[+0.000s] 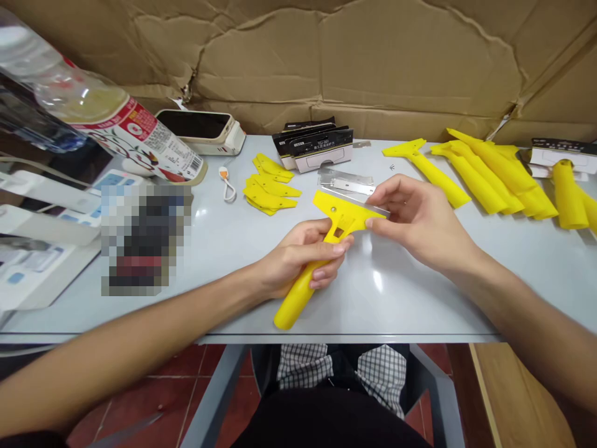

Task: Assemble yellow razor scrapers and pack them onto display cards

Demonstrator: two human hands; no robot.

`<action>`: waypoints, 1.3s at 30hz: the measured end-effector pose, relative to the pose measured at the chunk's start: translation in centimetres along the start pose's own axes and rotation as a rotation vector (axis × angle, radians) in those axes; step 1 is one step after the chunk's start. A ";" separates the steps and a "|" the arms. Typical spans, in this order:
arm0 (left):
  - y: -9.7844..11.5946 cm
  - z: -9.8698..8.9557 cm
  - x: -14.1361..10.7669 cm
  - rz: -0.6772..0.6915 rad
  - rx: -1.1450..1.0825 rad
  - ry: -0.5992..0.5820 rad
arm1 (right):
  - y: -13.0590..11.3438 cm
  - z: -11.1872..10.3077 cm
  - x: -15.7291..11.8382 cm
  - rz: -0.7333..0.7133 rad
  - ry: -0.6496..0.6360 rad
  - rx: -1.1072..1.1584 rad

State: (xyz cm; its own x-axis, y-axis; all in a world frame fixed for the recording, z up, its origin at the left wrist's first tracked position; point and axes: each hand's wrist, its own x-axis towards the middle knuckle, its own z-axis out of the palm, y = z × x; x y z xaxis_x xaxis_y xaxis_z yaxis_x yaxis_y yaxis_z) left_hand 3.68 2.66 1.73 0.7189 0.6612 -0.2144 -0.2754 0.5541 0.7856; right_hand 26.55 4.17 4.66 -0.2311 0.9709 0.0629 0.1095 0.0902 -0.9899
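My left hand (311,254) is wrapped round the upper handle of a yellow scraper (347,216), just below its wide head. A thin metal blade (349,200) lies along the scraper's top edge. With thumb and fingers, my right hand (415,218) pinches the right end of the head and blade. Just behind the head, several loose metal blades (349,184) rest on the table. Flat yellow plastic pieces (271,191) are piled to the left. At the right lie more yellow scraper handles (494,177), one of them apart (436,175). Tiny dark screws (392,167) sit near it.
Black-and-white printed cards (321,149) stand at the back, with more cards (562,155) at the right. A drink bottle (140,134), a phone-like device (200,130), a short white cable (227,185) and a pixelated object (144,239) occupy the left. Cardboard (364,56) walls the back.
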 end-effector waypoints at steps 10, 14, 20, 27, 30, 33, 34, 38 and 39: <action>0.1 0.1 -0.1 0.006 -0.010 0.010 | -0.3 -1.1 0.5 0.044 -0.104 -0.003; 0.2 0.2 -0.1 0.015 -0.020 0.032 | -1.3 -2.1 0.5 0.058 -0.071 -0.108; 0.3 0.1 -0.1 0.029 -0.025 0.035 | -1.8 -3.4 0.8 0.106 -0.086 -0.185; 0.3 0.1 0.0 0.028 -0.029 0.030 | -1.4 -4.0 1.1 0.098 -0.107 -0.204; 0.3 0.1 0.0 0.024 -0.021 0.030 | -1.1 -3.7 1.1 0.115 -0.104 -0.189; 0.3 0.0 -0.1 0.020 -0.015 0.039 | -0.8 -3.4 1.1 0.119 -0.079 -0.156; 0.4 0.0 -0.1 0.021 -0.016 0.039 | -0.7 -3.4 1.1 0.121 -0.075 -0.144; 0.4 0.1 -0.1 0.020 -0.020 0.040 | -0.4 -3.6 1.1 0.132 -0.106 -0.108; 0.4 0.1 -0.1 0.019 -0.020 0.040 | -0.3 -3.6 1.1 0.133 -0.119 -0.101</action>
State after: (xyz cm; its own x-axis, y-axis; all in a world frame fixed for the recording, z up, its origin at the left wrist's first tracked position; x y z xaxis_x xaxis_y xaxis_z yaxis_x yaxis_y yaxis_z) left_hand 3.60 2.75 2.12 0.6875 0.6913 -0.2224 -0.3022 0.5508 0.7780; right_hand 29.74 5.98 5.53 -0.3206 0.9430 -0.0889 0.2414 -0.0094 -0.9704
